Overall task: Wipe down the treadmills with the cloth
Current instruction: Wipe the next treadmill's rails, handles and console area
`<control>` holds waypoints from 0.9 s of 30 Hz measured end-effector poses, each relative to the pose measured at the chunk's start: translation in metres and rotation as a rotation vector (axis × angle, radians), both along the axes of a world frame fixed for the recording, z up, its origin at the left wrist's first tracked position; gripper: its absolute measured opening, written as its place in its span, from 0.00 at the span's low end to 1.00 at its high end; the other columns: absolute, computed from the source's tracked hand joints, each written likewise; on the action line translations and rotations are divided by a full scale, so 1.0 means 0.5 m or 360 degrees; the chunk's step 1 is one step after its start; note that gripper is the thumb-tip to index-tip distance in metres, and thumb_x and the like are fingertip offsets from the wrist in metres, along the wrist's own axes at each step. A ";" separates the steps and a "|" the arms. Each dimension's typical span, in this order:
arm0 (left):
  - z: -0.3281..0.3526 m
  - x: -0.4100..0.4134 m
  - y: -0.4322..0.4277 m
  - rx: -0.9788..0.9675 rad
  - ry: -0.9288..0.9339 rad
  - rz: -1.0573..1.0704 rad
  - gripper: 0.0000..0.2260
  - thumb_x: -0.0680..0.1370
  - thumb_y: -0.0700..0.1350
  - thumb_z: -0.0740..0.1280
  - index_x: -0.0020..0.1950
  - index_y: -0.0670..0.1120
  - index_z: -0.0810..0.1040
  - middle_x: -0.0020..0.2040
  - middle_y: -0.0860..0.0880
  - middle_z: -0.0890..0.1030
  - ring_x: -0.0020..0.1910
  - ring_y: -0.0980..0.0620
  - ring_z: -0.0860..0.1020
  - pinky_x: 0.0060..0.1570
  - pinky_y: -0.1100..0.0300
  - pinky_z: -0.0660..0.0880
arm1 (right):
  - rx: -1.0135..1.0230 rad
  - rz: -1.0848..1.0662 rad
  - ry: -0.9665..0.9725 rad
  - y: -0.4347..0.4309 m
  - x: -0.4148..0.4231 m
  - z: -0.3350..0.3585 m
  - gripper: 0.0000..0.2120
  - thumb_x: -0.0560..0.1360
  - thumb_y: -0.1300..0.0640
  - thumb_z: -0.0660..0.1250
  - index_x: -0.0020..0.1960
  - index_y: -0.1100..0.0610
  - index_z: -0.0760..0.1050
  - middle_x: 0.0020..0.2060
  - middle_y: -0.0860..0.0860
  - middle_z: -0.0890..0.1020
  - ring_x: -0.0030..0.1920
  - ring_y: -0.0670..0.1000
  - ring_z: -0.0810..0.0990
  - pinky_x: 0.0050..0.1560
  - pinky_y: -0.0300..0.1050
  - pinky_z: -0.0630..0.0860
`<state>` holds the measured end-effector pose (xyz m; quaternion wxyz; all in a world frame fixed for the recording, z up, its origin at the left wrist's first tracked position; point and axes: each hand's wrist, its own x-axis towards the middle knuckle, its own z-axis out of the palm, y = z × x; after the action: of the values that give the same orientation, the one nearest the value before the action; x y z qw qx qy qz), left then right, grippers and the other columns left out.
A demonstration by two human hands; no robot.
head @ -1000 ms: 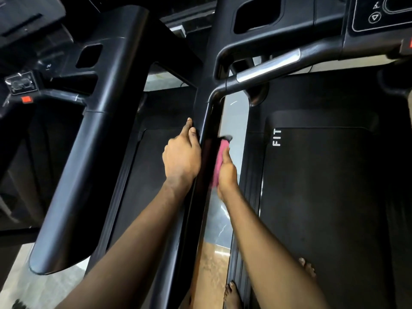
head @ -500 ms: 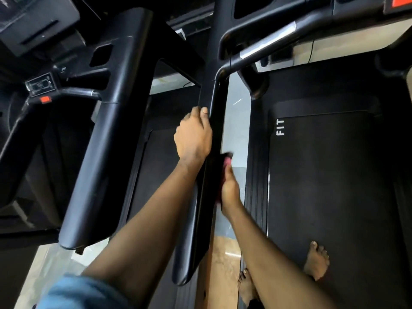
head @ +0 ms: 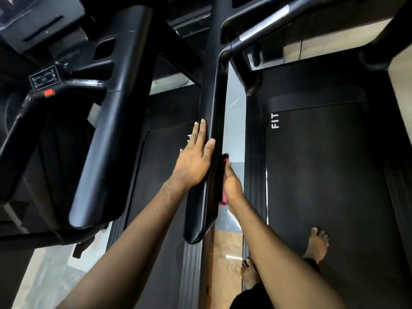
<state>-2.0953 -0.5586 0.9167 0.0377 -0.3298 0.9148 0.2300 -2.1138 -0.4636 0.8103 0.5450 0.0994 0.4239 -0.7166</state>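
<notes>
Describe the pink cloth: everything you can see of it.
The cloth is pink, soft-looking fabric. Most is hidden: only a narrow strip shows between the right hand and the right face of the black treadmill arm. That hand presses it flat against the arm, partway along. Folds and full size cannot be made out. The left hand rests on the arm's other side, clear of it.

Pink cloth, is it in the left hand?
No, the right hand presses the pink cloth against the treadmill's black side arm; the left hand lies flat on its other side.
</notes>
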 end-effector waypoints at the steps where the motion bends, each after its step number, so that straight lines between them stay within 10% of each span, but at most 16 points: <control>1: -0.002 0.001 0.001 -0.0013 0.0005 0.0003 0.27 0.85 0.60 0.47 0.82 0.59 0.42 0.83 0.56 0.45 0.81 0.49 0.55 0.75 0.34 0.55 | 0.0025 -0.0071 0.0040 -0.016 -0.009 -0.003 0.30 0.82 0.34 0.53 0.75 0.51 0.72 0.68 0.52 0.79 0.70 0.52 0.77 0.74 0.53 0.70; 5: -0.010 -0.003 0.007 -0.0022 0.0037 0.0025 0.26 0.86 0.59 0.46 0.82 0.58 0.42 0.83 0.54 0.44 0.80 0.44 0.58 0.75 0.35 0.49 | 0.0047 -0.0125 0.0092 0.003 0.017 -0.007 0.30 0.81 0.32 0.54 0.75 0.49 0.72 0.68 0.51 0.80 0.68 0.50 0.78 0.74 0.54 0.69; 8: -0.013 0.002 0.006 -0.0010 0.0071 0.0009 0.26 0.85 0.59 0.45 0.82 0.58 0.41 0.83 0.54 0.44 0.80 0.46 0.57 0.75 0.34 0.46 | 0.0126 -0.0137 -0.0164 0.047 0.110 -0.008 0.29 0.80 0.32 0.57 0.62 0.53 0.82 0.50 0.53 0.88 0.47 0.53 0.87 0.53 0.50 0.81; 11: -0.014 0.008 0.003 -0.0007 0.0073 -0.0028 0.26 0.85 0.59 0.45 0.82 0.58 0.41 0.83 0.53 0.44 0.80 0.46 0.57 0.75 0.33 0.47 | 0.0205 -0.0299 -0.0520 0.079 0.206 -0.003 0.26 0.79 0.35 0.62 0.67 0.52 0.77 0.57 0.58 0.84 0.42 0.55 0.85 0.34 0.45 0.81; 14: -0.012 0.009 0.003 0.0012 0.0058 -0.0065 0.27 0.85 0.60 0.45 0.82 0.57 0.40 0.83 0.52 0.43 0.81 0.46 0.55 0.75 0.33 0.46 | 0.0059 -0.0664 -0.0633 0.084 0.273 0.022 0.44 0.68 0.33 0.73 0.78 0.52 0.66 0.70 0.61 0.76 0.56 0.60 0.84 0.46 0.56 0.85; 19: 0.000 0.006 0.003 0.0048 0.0006 -0.0068 0.27 0.85 0.59 0.45 0.82 0.56 0.39 0.83 0.52 0.42 0.81 0.45 0.52 0.75 0.32 0.45 | -0.0157 -0.1080 -0.0690 0.063 0.375 0.142 0.22 0.82 0.37 0.52 0.75 0.39 0.64 0.61 0.55 0.77 0.53 0.52 0.79 0.54 0.44 0.75; 27: 0.003 0.008 0.003 0.0024 -0.0054 -0.0078 0.27 0.85 0.60 0.43 0.82 0.57 0.38 0.83 0.54 0.40 0.81 0.46 0.53 0.74 0.30 0.43 | -0.0064 -0.1248 -0.1008 0.024 0.320 0.129 0.37 0.67 0.26 0.64 0.71 0.42 0.74 0.68 0.54 0.79 0.66 0.59 0.79 0.68 0.58 0.75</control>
<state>-2.0912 -0.5571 0.9183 0.0614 -0.3108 0.9202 0.2301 -1.9538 -0.4517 0.8749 0.3384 0.4531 0.1545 -0.8101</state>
